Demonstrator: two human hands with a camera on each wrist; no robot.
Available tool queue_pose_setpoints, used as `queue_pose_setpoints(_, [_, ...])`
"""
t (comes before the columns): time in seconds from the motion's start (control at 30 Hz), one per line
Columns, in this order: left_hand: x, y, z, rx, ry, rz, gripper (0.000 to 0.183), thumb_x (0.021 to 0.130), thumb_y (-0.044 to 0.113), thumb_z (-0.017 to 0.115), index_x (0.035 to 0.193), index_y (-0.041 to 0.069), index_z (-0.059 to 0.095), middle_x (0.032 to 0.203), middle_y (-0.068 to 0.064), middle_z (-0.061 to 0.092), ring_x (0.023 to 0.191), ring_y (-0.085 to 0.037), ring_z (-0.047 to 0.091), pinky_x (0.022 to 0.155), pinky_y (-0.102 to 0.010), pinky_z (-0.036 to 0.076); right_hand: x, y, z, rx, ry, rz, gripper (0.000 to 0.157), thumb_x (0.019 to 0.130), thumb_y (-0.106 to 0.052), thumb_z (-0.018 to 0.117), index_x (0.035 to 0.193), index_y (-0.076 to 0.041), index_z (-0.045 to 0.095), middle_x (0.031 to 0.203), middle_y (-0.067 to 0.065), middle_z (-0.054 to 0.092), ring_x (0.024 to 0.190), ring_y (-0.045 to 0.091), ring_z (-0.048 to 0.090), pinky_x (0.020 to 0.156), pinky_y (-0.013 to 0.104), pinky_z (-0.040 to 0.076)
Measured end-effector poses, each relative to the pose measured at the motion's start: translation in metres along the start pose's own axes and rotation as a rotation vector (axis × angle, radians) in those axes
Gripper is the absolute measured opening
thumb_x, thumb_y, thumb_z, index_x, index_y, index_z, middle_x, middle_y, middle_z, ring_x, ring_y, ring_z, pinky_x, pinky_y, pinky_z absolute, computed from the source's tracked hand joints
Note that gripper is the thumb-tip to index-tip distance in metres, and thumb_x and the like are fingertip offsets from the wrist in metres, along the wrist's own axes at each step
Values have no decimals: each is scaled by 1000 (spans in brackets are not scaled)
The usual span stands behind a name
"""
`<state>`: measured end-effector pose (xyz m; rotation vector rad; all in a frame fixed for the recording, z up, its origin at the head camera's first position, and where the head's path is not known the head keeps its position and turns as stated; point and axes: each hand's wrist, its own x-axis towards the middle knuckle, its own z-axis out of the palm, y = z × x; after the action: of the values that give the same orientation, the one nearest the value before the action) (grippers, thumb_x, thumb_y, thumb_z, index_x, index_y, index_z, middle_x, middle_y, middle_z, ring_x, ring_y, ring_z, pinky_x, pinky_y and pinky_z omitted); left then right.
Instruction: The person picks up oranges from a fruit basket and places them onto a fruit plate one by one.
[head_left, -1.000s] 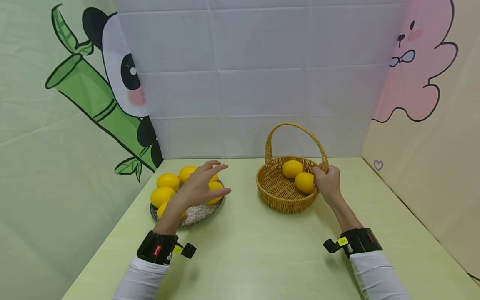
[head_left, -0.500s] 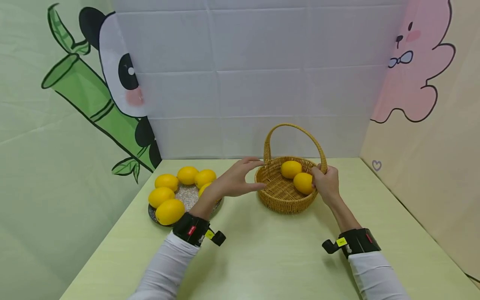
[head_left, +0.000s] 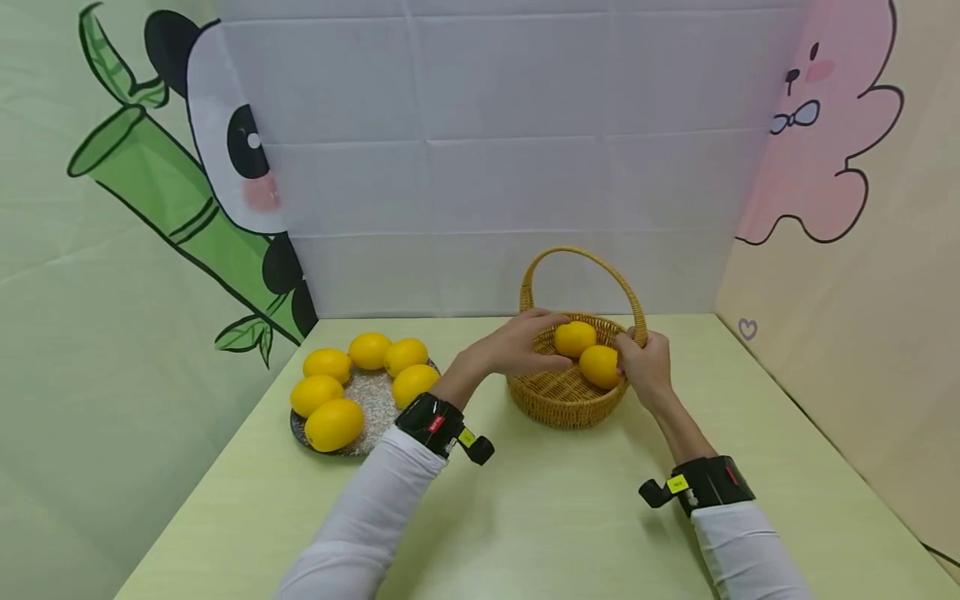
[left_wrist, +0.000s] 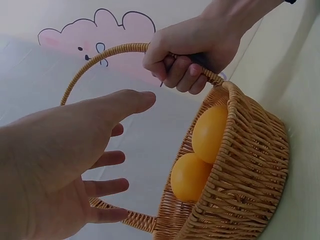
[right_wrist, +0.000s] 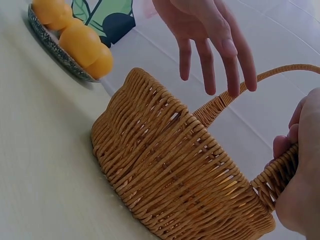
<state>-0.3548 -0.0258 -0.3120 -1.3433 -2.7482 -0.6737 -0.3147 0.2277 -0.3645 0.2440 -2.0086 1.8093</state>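
A wicker basket (head_left: 566, 412) with a tall arched handle stands on the table. Two lemons (head_left: 600, 367) lie inside it, toward its right side. My right hand (head_left: 647, 367) grips the right base of the handle, fingers curled round it in the left wrist view. Over the basket's left rim hangs my left hand (head_left: 521, 343), fingers extended and spread, with nothing in it. In the right wrist view, the left fingers (right_wrist: 207, 67) hover above the rim near the handle's far base.
To the left, a speckled grey plate (head_left: 375, 400) carries several lemons (head_left: 333, 425) around its edge. The pale table (head_left: 570, 517) meets a white backdrop (head_left: 420, 192) at the rear. Printed cloth walls flank both sides.
My left hand, empty throughout, has moved right from above the plate to over the basket. The right hand keeps its grip on the handle, and the basket stays in place.
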Motion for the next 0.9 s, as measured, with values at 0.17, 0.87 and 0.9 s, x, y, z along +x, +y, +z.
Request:
queue_pose_setpoints(0.17, [16, 3, 10, -11, -18, 2, 78, 96, 52, 67, 161, 18, 41, 162, -9, 34, 144, -23, 33, 114, -47, 39, -6, -14, 4, -12, -1, -11, 36, 97, 3, 51, 61, 0, 47, 44, -5, 46, 39, 31, 47, 34, 30, 47])
queue_pose_setpoints(0.87, [66, 26, 58, 19, -119, -33, 69, 94, 42, 73, 156, 22, 49, 159, 1, 40, 143, -17, 35, 118, -36, 33, -8, -16, 6, 2, -14, -6, 38, 98, 3, 52, 61, -1, 46, 43, -7, 44, 39, 33, 44, 33, 25, 41])
queue_pose_setpoints(0.9, [67, 26, 60, 21, -124, -33, 68, 94, 41, 73, 156, 22, 49, 159, 2, 40, 143, -16, 35, 119, -36, 33, -8, -16, 6, 0, -12, -6, 37, 98, 3, 51, 61, -1, 46, 43, -7, 44, 39, 33, 44, 33, 26, 42])
